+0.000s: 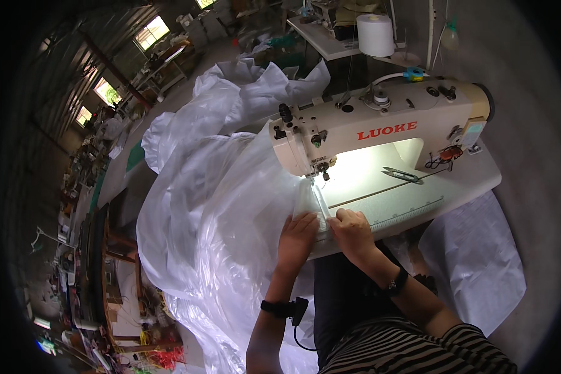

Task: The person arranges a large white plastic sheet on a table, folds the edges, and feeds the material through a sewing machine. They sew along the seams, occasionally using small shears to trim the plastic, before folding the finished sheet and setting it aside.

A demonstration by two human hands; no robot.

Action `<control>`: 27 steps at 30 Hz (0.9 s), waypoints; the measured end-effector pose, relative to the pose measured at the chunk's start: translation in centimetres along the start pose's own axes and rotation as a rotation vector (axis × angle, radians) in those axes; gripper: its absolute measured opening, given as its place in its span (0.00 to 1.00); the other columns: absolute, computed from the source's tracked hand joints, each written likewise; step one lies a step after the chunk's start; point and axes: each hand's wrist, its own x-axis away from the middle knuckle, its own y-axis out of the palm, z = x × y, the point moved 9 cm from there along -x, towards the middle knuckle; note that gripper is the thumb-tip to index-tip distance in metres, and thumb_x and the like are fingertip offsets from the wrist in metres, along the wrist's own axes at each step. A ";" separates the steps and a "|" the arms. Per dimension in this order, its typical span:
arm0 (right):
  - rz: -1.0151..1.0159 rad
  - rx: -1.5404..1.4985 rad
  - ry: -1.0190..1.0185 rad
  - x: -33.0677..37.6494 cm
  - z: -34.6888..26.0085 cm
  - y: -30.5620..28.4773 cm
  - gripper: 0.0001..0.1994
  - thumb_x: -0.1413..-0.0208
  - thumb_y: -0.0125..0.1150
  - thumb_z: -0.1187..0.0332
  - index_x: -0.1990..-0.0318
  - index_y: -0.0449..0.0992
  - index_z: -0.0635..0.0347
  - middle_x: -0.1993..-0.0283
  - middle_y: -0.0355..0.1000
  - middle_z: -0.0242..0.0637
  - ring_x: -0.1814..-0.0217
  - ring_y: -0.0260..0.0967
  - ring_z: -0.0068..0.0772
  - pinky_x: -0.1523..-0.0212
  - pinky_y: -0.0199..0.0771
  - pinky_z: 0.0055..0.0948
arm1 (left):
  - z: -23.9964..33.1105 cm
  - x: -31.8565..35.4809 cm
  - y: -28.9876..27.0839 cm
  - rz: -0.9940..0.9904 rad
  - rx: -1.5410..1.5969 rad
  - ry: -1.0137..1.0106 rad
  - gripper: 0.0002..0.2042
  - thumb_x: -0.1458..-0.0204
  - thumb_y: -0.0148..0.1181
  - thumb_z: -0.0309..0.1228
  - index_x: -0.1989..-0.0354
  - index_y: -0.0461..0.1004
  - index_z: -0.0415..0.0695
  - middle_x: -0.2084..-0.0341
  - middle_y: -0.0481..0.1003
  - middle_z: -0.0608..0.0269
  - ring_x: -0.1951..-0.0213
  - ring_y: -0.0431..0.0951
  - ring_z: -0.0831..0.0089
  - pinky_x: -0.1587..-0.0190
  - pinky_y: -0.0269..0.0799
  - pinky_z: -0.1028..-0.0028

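A large sheet of translucent white plastic [224, 206] lies heaped over the left of the sewing machine [380, 124], its folded edge running under the needle. My left hand [300, 230] rests flat on the sheet just in front of the presser foot, fingers stretched forward. Close beside it, my right hand [352, 229] has its fingers curled, pinching the sheet's folded edge. A lamp lights the white machine bed around the needle. Thread snips [402, 175] lie on the bed under the machine's arm, to the right of the needle.
A white thread cone [375, 36] stands behind the machine. An orange-and-black object [450, 153] hangs at the machine's right end. More white sheeting [477, 262] hangs down at the right of the table. A wooden frame [121, 255] and clutter line the left side.
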 end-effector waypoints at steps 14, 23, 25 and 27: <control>-0.221 0.122 0.054 -4.6 2.0 4.6 0.09 0.45 0.57 0.67 0.59 0.76 0.57 0.69 0.75 0.36 0.65 0.75 0.35 0.59 0.70 0.37 | -6.9 -4.1 1.9 -0.059 0.089 -0.149 0.16 0.46 0.52 0.23 0.48 0.75 0.47 0.43 0.72 0.61 0.36 0.66 0.60 0.35 0.60 0.59; 0.071 0.112 0.083 -2.9 10.1 -5.1 0.15 0.52 0.67 0.70 0.55 0.78 0.53 0.60 0.72 0.33 0.55 0.71 0.33 0.52 0.69 0.36 | -11.3 -5.4 2.8 0.010 -0.045 -0.143 0.17 0.46 0.53 0.25 0.47 0.74 0.45 0.44 0.73 0.58 0.38 0.68 0.57 0.35 0.59 0.55; 0.134 0.171 0.176 -0.8 13.9 -7.4 0.20 0.54 0.68 0.72 0.50 0.75 0.54 0.51 0.70 0.33 0.45 0.67 0.35 0.44 0.66 0.37 | -10.6 -5.6 2.3 0.042 -0.036 -0.158 0.16 0.46 0.56 0.28 0.48 0.74 0.45 0.45 0.74 0.57 0.39 0.69 0.58 0.36 0.60 0.56; 0.159 0.185 0.236 1.1 16.8 -7.7 0.21 0.53 0.69 0.71 0.49 0.74 0.54 0.49 0.69 0.32 0.43 0.66 0.36 0.43 0.65 0.37 | -11.1 -5.1 1.9 0.102 -0.053 -0.195 0.15 0.46 0.57 0.28 0.49 0.74 0.44 0.47 0.74 0.56 0.40 0.70 0.56 0.37 0.61 0.56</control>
